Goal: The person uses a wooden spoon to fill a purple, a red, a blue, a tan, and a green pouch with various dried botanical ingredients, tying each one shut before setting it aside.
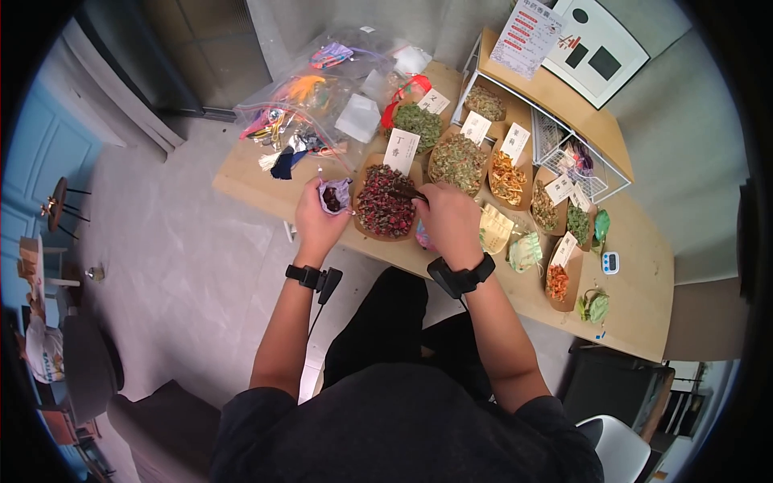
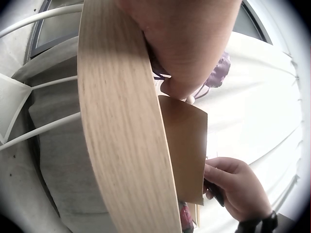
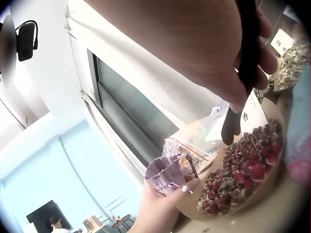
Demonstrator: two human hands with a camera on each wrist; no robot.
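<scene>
In the head view a small purple pouch (image 1: 333, 196) with dark contents is gripped in the left hand (image 1: 320, 221), its mouth facing up. The right hand (image 1: 451, 224) holds a dark tool (image 1: 409, 191) over a paper tray of dried rosebuds (image 1: 385, 205). In the right wrist view the tool's dark rounded tips (image 3: 230, 127) stand just above the rosebuds (image 3: 243, 172), and the pouch (image 3: 165, 174) is beside the tray in the left hand (image 3: 160, 206). The left wrist view shows the right hand (image 2: 238, 187) beside the brown tray wall (image 2: 184, 145).
More trays of dried herbs (image 1: 459, 161) with white cards stand to the right, with a small timer (image 1: 611, 262) at the far right. Clear plastic bags (image 1: 322, 101) of tassels and pouches lie at the back left. A wooden shelf (image 1: 555, 101) stands at the back right.
</scene>
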